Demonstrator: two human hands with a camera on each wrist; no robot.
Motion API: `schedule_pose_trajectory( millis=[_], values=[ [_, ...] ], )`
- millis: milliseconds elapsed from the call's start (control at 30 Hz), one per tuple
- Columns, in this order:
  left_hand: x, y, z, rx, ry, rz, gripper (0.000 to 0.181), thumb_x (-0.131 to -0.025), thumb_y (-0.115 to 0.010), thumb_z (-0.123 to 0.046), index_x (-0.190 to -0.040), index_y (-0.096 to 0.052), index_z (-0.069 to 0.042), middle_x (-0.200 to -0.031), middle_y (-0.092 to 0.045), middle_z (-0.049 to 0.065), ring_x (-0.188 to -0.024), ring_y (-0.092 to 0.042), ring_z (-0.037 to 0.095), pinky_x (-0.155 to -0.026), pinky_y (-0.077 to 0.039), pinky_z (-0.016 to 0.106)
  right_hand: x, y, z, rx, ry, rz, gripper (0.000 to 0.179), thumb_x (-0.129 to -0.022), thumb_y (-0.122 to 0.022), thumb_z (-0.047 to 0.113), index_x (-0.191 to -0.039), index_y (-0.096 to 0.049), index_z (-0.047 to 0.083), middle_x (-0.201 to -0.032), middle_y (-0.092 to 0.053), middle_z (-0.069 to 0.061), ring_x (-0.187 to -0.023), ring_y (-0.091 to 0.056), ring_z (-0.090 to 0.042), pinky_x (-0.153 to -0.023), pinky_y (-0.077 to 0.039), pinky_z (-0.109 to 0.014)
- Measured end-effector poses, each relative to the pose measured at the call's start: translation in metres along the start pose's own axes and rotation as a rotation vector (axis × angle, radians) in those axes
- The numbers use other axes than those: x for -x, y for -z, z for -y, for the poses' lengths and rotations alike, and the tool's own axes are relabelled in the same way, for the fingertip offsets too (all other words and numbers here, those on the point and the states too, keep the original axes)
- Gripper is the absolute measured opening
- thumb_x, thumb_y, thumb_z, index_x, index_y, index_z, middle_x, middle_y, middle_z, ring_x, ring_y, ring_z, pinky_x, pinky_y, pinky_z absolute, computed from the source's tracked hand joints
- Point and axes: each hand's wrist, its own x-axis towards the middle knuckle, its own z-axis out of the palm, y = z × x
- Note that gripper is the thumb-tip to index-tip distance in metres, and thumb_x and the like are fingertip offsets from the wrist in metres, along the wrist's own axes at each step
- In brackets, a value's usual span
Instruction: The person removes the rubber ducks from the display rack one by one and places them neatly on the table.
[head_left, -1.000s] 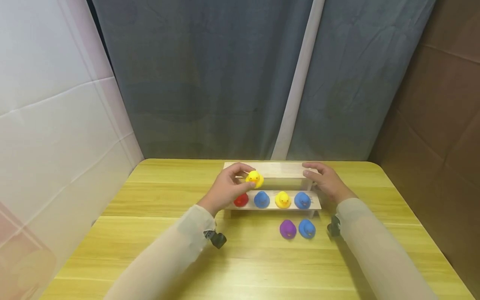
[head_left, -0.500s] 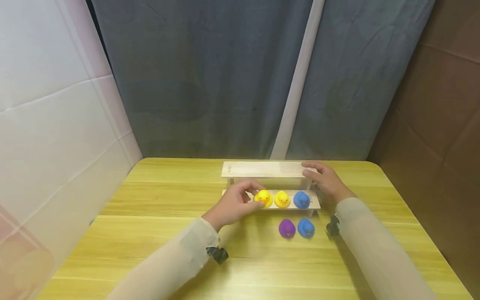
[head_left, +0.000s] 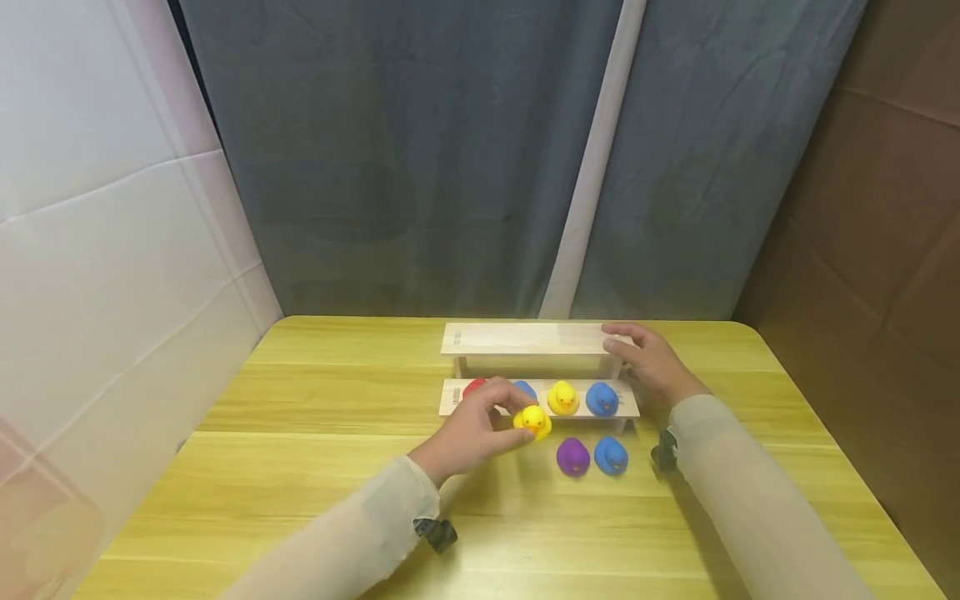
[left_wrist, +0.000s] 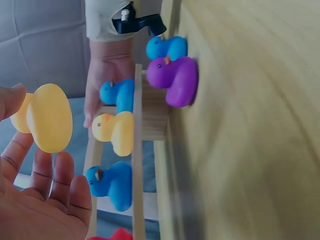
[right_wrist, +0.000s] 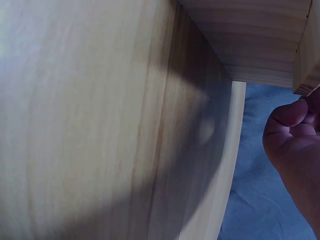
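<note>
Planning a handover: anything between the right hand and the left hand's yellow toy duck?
In the head view, another yellow toy duck and a blue toy duck, on the pale wooden lower shelf, lie between right hand and held duck; height clearance is unclear.

left sleeve (head_left: 337,533) and right sleeve (head_left: 757,492): long, plain, pale beige. black camera (head_left: 441,535) at left cuff (head_left: 422,483); second black camera (head_left: 665,452) at right cuff (head_left: 690,414).

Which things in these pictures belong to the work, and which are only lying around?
Probably in the job:
held yellow duck, in the left grip
wooden stand, at the right grip
on its lower shelf: red duck, half-hidden blue duck, middle yellow duck, end blue duck
on the table: purple duck, front blue duck

Background only:
dark curtain
pale strip
</note>
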Motion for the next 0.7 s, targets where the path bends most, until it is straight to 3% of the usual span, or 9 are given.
schedule_pose_trajectory(
  millis=[233,467,700],
  values=[
    [0.002,-0.007,0.014,-0.002,0.07,0.04,0.025,-0.08,-0.08,-0.02,-0.101,-0.067,-0.026,-0.097,-0.059,-0.003,-0.096,-0.053,0.019,-0.089,-0.046,0.042,0.001,-0.001,-0.001,-0.005,0.019,-0.008,0.053,-0.093,-0.063,0.043,-0.138,-0.052,0.016,-0.151,-0.038,-0.007,-0.135,-0.038,-0.036,-0.106,-0.031,-0.06],
    [0.004,-0.016,0.021,-0.024,0.099,0.06,0.027,-0.08,-0.08,-0.021,-0.103,-0.067,-0.028,-0.09,-0.056,0.002,-0.086,-0.051,0.02,-0.074,-0.044,0.031,0.002,-0.001,0.001,-0.025,0.019,-0.002,0.053,-0.093,-0.064,0.041,-0.138,-0.052,0.015,-0.15,-0.039,-0.007,-0.132,-0.041,-0.035,-0.107,-0.03,-0.058],
    [0.004,-0.025,0.034,-0.067,0.107,0.09,0.03,-0.081,-0.079,-0.021,-0.107,-0.066,-0.029,-0.09,-0.057,0.002,-0.082,-0.053,0.017,-0.071,-0.047,0.029,0.002,-0.001,0.002,-0.016,0.009,-0.012,0.054,-0.091,-0.065,0.045,-0.137,-0.053,0.018,-0.149,-0.04,-0.006,-0.131,-0.042,-0.033,-0.108,-0.032,-0.054]
  ],
)
